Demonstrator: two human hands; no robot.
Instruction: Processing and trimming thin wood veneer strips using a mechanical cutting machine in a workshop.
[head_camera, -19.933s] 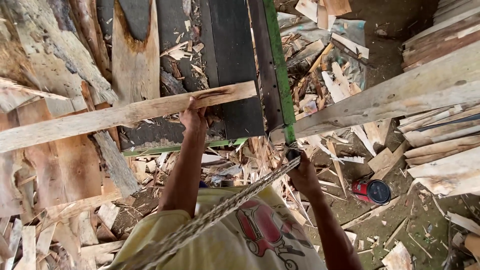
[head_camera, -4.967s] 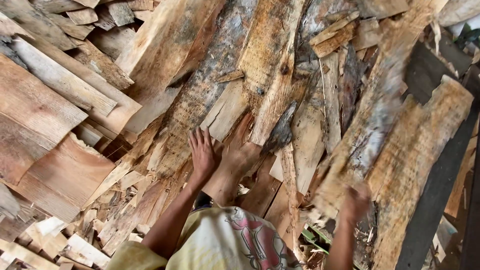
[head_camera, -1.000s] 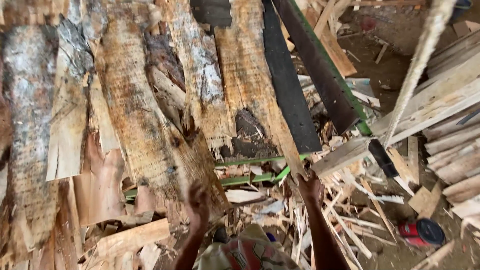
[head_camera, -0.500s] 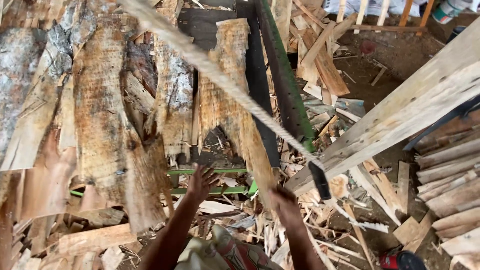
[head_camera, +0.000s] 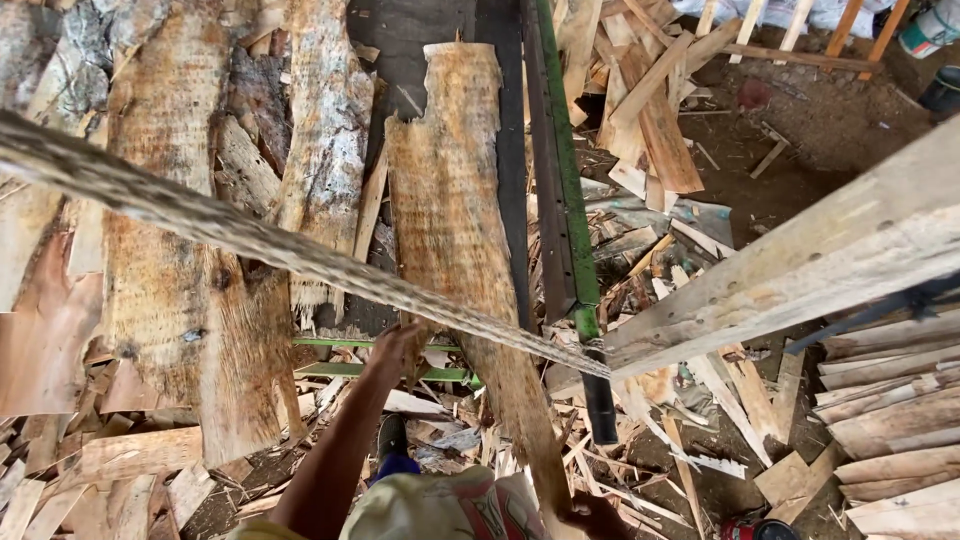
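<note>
One bark slab (head_camera: 455, 220): my left hand (head_camera: 395, 350) touches its near left edge, fingers half-curled; my right hand (head_camera: 590, 515) grips its near end.

Two hands, left hand (head_camera: 398, 345), right hand (head_camera: 597, 517), one green rail (head_camera: 565, 170)

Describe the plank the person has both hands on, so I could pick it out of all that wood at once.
Find the dark sloping table with the green rail along its right edge. The slab lies on it just left of that rail, its near end between the left hand and right hand. Unlike the barky slabs further left, it is pale, saw-marked, ragged-edged and lies alone.
</note>
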